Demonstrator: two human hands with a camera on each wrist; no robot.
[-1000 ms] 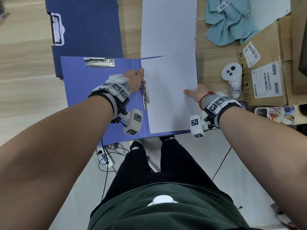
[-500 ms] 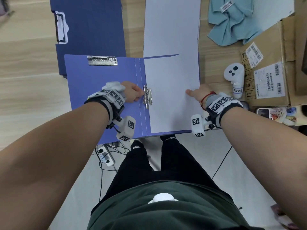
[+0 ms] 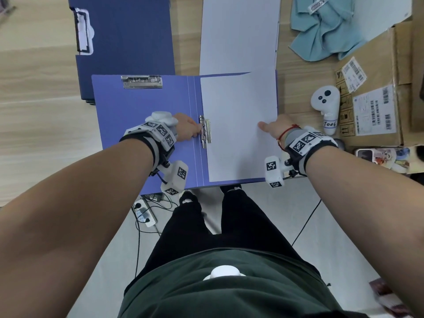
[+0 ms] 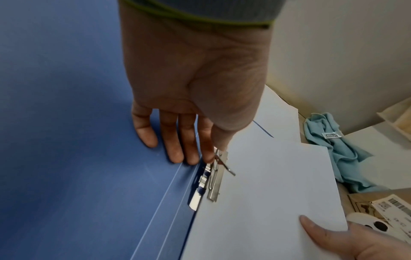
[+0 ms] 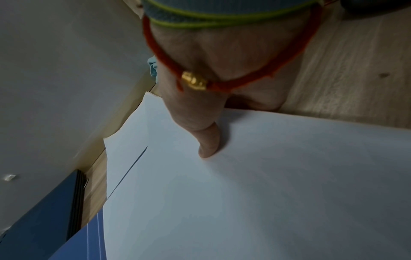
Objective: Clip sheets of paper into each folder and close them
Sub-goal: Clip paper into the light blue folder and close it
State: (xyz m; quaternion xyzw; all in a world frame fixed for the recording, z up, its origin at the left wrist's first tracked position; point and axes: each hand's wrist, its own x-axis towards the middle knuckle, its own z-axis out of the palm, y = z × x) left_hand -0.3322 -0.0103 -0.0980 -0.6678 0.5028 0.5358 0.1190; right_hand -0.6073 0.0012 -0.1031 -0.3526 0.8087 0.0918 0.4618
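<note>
An open light-blue folder [image 3: 142, 115] lies at the table's near edge. A white sheet of paper [image 3: 238, 125] covers its right half, and the sheet's left edge sits under the metal spine clip [image 3: 205, 131]. My left hand [image 3: 195, 129] pinches the clip's raised lever [image 4: 224, 167] between thumb and index finger; its other fingers lie flat on the folder [image 4: 77, 158]. My right hand [image 3: 268, 127] holds the sheet's right edge with the thumb [image 5: 206, 149] on top of the paper [image 5: 244, 193]. Its other fingers are hidden beneath.
A second metal clip [image 3: 141, 81] sits at the top of the folder's left cover. Behind lie a stack of dark-blue folders [image 3: 124, 37] and a pile of white paper [image 3: 238, 31]. A teal cloth [image 3: 325, 26], a white controller [image 3: 325, 106] and a cardboard box [image 3: 376, 88] are at the right.
The sheet has slid toward me and squared up on the folder's right half, its left edge now at the clip. My left hand stays at the clip, my right on the sheet's edge.
</note>
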